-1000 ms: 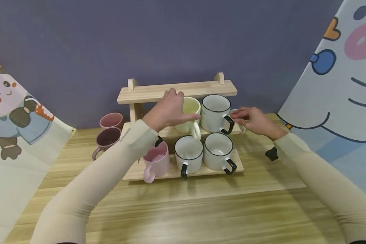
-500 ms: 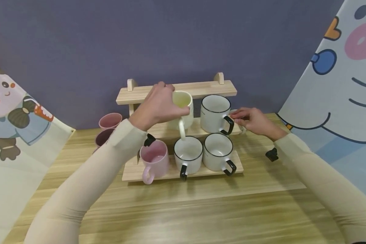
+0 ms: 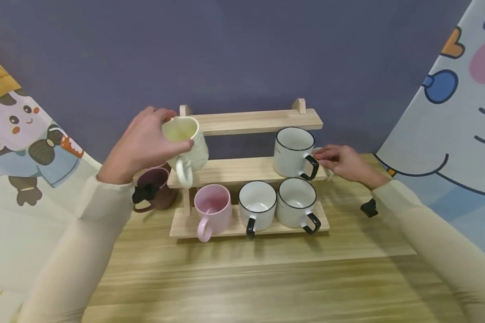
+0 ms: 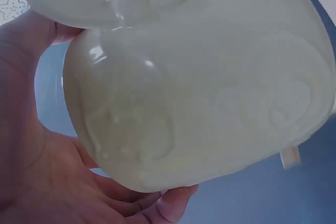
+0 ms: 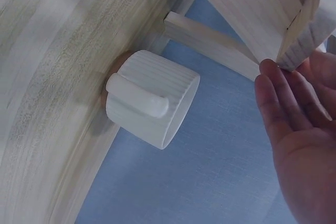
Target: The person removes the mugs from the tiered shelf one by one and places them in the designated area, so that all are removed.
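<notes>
My left hand (image 3: 143,146) grips a pale yellow mug (image 3: 196,152) round its body, thumb toward the front, at the left end of a wooden shelf rack (image 3: 238,170). In the left wrist view the mug (image 4: 210,93) fills most of the picture, with its handle at the upper left. At the rack's right end my right hand (image 3: 343,163) pinches the edge of the middle shelf. A white mug (image 3: 293,154) with black rim and handle stands on that shelf beside it. The right wrist view shows the fingers (image 5: 286,95) against the shelf's wooden end.
On the lower shelf stand a pink mug (image 3: 218,215) and two black-rimmed white mugs (image 3: 256,208). A dark purple mug (image 3: 163,197) sits on the table left of the rack, partly hidden. A white ribbed mug (image 5: 152,98) stands beyond the rack's right end.
The left hand has lifted the pale yellow mug off the middle shelf and carried it left. The right hand stays at the shelf's end. The head view has shifted slightly.
</notes>
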The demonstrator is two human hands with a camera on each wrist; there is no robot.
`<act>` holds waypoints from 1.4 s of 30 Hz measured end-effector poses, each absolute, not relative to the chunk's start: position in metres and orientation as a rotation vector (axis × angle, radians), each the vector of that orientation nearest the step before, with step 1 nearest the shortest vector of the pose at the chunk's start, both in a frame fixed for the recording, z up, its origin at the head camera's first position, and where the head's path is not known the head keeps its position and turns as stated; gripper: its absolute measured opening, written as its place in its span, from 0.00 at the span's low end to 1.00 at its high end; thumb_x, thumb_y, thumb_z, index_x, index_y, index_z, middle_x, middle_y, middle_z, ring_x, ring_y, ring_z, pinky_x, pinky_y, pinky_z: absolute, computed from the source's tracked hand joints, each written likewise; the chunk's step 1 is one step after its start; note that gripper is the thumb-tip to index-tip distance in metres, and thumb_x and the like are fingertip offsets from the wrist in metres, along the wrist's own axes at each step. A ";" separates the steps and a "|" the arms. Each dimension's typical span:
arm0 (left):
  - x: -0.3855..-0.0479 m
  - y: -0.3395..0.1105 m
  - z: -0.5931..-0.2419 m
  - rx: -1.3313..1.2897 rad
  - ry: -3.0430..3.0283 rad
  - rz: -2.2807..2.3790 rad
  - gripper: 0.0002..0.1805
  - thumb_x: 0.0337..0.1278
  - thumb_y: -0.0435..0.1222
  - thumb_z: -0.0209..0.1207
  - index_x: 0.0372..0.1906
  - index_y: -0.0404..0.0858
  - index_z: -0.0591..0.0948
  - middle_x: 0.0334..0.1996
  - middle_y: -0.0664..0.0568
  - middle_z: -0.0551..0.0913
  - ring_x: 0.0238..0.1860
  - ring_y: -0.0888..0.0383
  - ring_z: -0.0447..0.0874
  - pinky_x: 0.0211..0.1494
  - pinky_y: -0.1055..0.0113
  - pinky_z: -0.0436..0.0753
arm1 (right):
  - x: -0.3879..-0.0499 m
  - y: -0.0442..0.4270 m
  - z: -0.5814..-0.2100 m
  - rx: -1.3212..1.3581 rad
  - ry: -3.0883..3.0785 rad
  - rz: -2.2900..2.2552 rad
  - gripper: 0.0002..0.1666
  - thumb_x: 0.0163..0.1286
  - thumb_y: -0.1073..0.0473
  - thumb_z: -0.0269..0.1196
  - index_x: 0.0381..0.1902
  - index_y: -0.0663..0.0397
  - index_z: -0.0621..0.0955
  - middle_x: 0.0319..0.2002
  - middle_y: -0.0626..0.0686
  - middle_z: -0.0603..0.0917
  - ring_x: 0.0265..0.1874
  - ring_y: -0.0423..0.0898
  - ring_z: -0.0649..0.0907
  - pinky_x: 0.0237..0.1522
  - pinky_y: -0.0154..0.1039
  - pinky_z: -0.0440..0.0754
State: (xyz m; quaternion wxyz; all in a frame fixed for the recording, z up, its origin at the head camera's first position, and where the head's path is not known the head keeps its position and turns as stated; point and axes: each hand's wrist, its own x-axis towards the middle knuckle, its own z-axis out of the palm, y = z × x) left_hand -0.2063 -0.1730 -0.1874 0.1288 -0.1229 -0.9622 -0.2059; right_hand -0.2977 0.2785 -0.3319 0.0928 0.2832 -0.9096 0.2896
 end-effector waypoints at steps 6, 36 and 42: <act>-0.194 -0.212 -0.202 -0.313 -2.815 -0.557 0.39 0.46 0.52 0.63 0.60 0.31 0.71 0.51 0.38 0.72 0.48 0.43 0.65 0.41 0.52 0.64 | -0.299 0.281 -0.333 0.849 -2.699 0.858 0.13 0.65 0.67 0.62 0.47 0.63 0.84 0.49 0.58 0.81 0.43 0.53 0.81 0.35 0.34 0.75; -0.162 -0.289 -0.349 -0.598 -2.860 -0.447 0.31 0.27 0.43 0.73 0.42 0.38 0.74 0.39 0.42 0.75 0.41 0.46 0.72 0.42 0.52 0.72 | -0.298 0.280 -0.335 0.855 -2.701 0.848 0.13 0.66 0.67 0.61 0.47 0.66 0.82 0.49 0.60 0.81 0.37 0.48 0.80 0.29 0.31 0.73; -0.161 -0.290 -0.355 -0.684 -2.848 -0.490 0.31 0.26 0.41 0.73 0.42 0.39 0.73 0.48 0.36 0.73 0.52 0.39 0.70 0.49 0.46 0.71 | -0.298 0.280 -0.334 0.864 -2.701 0.847 0.12 0.66 0.69 0.60 0.47 0.68 0.82 0.48 0.61 0.81 0.34 0.48 0.80 0.27 0.32 0.73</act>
